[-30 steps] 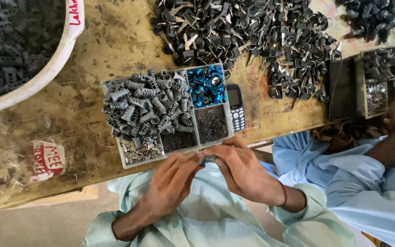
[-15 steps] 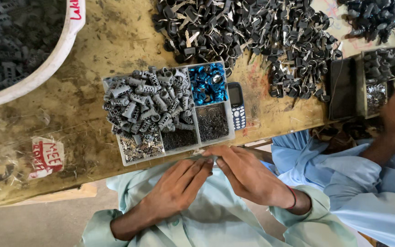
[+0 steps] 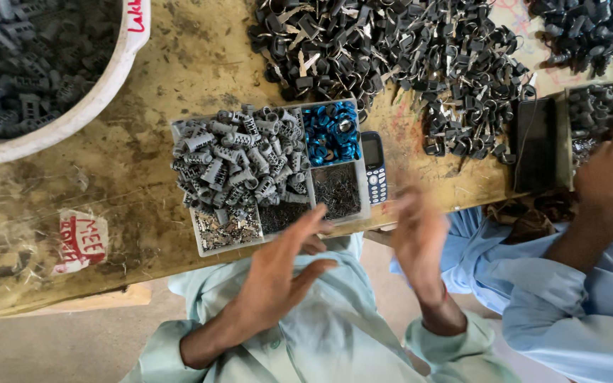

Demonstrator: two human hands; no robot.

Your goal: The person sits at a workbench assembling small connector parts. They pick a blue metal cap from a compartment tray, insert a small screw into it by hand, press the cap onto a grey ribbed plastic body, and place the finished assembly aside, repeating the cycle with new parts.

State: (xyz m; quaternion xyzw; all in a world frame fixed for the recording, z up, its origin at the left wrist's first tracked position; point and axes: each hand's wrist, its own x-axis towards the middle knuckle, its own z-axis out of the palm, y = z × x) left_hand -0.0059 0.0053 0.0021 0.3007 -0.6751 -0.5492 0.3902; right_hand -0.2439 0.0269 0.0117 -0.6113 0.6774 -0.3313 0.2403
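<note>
My left hand [image 3: 278, 273] hovers at the table's near edge with its fingers spread and nothing in it. It is just below a clear compartment tray [image 3: 194, 225]. My right hand [image 3: 416, 237] is blurred by motion, held flat with fingers pointing at the table, a hand's width right of the left one. It shows nothing in it. The tray holds grey plastic parts [image 3: 235, 159], blue rings [image 3: 331, 133], small dark pins [image 3: 336, 190] and silvery bits [image 3: 227, 230]. A small blue keypad phone [image 3: 374, 167] lies against the tray's right side.
A big heap of black metal and plastic parts [image 3: 391, 57] covers the far table. A white tub [image 3: 101, 96] of grey parts stands far left. A co-worker's hand [image 3: 611, 184] in a light blue sleeve works at another tray [image 3: 590, 106] on the right. A dark flat case [image 3: 533, 145] lies there.
My hands were pressed together over a small part at the table's edge. They have now sprung apart, fingers spread, and the right one is moving fast.
</note>
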